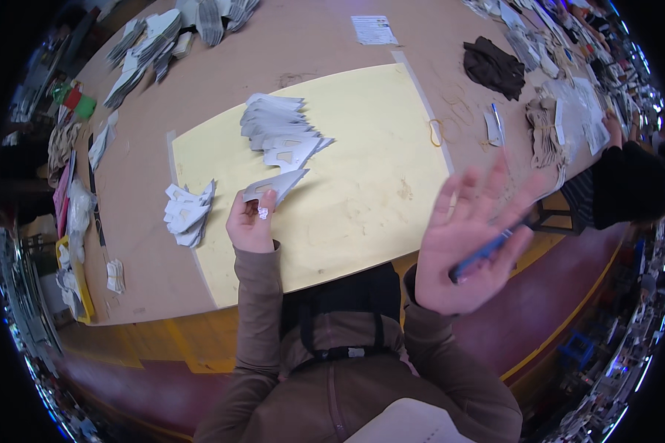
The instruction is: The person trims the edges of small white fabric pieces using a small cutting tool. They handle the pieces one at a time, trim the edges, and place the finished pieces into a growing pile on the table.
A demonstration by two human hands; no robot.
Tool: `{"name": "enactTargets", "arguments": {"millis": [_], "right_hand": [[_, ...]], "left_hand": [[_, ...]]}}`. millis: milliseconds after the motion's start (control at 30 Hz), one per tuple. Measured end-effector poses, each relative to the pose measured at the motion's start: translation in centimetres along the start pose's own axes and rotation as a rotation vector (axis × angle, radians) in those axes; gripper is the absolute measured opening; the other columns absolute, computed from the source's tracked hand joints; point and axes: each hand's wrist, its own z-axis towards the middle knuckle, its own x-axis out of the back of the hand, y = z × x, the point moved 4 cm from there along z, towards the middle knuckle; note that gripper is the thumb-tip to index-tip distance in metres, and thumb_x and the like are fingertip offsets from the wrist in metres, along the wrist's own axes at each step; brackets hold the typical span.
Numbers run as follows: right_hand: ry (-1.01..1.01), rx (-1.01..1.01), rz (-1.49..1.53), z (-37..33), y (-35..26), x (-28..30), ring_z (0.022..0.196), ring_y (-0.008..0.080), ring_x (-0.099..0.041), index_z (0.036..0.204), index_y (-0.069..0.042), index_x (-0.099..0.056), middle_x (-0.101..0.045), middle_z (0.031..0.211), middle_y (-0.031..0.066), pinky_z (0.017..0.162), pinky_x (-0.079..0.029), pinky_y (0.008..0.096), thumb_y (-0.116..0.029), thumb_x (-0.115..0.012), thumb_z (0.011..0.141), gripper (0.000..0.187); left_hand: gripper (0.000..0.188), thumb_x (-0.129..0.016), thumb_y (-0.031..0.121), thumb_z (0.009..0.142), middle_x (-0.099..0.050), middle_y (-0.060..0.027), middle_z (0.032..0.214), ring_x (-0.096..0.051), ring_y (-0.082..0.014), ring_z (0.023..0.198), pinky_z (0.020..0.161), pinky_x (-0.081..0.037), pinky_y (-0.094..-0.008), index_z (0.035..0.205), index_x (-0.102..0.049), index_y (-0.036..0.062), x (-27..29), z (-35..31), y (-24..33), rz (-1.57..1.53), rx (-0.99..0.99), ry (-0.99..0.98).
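My left hand (251,227) pinches a flat grey cut piece (279,184) with window-like cut-outs, over the near left part of the yellow sheet. By its thumb is a small white crumpled-looking bit too small to name. My right hand (447,255) is raised at the sheet's right edge, fingers spread and blurred, with a blue pen (485,255) held across the palm under the thumb. Just beyond my left hand lies a fanned row of similar grey pieces (273,122) on the yellow sheet (362,192). A smaller pile of them (188,214) sits to the left.
More stacked grey pieces (151,48) lie at the far left. A printed paper (373,30), dark cloth (493,68), another pen (497,122) and a brown bundle (544,133) lie on the far and right side. A person in black (632,184) is at the right.
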Motion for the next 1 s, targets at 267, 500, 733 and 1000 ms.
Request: {"name": "enactTargets", "arguments": {"millis": [267,500,733,1000], "right_hand": [[0.55,-0.292,-0.228,-4.5,-0.4,6.7,0.095,0.0161,-0.054,0.155,-0.018,-0.017,-0.041,0.141,0.0119,0.085,-0.044,0.0253,-0.035,-0.033,0.105,0.054],[0.247,-0.505,-0.807,-5.1,0.4,6.9,0.053,0.004,-0.04,0.14,-0.001,-0.04,-0.057,0.098,0.0083,0.044,-0.029,0.0168,-0.016,-0.046,0.1,0.043],[-0.254,-0.507,-1.313,-5.1,2.0,1.8,0.082,0.0156,-0.061,0.117,0.004,-0.064,-0.062,0.092,0.0094,0.07,-0.046,0.0238,0.006,-0.066,0.076,0.041],[-0.499,-0.122,-1.641,-4.9,3.9,1.4,0.063,0.0194,-0.054,0.116,-0.003,-0.068,-0.064,0.085,0.0059,0.055,-0.044,0.029,-0.001,-0.075,0.073,0.043]], "left_hand": [[0.028,-0.069,0.001,0.088,-0.064,-0.0085,0.093,-0.062,-0.0129,0.086,0.078,-0.052,-0.0252,0.112,-0.056,-0.0056,-1.1,-2.2,2.2,-0.127,-0.035,-0.049],[0.018,-0.066,-0.003,0.088,-0.065,-0.013,0.095,-0.067,-0.0179,0.081,0.075,-0.055,-0.0273,0.105,-0.06,-0.0061,-2.5,-5.0,4.0,-0.063,0.008,-0.286],[0.025,-0.072,0.005,0.084,-0.068,-0.0131,0.095,-0.066,-0.019,0.084,0.077,-0.053,-0.0289,0.108,-0.067,-0.0015,-3.2,-5.5,5.3,0.196,-0.163,-0.318],[0.03,-0.071,-0.002,0.084,-0.068,-0.0127,0.106,-0.065,-0.0163,0.098,0.088,-0.052,-0.0287,0.112,-0.064,-0.0055,-2.7,-6.7,5.5,-0.017,-0.062,-0.33]]}}
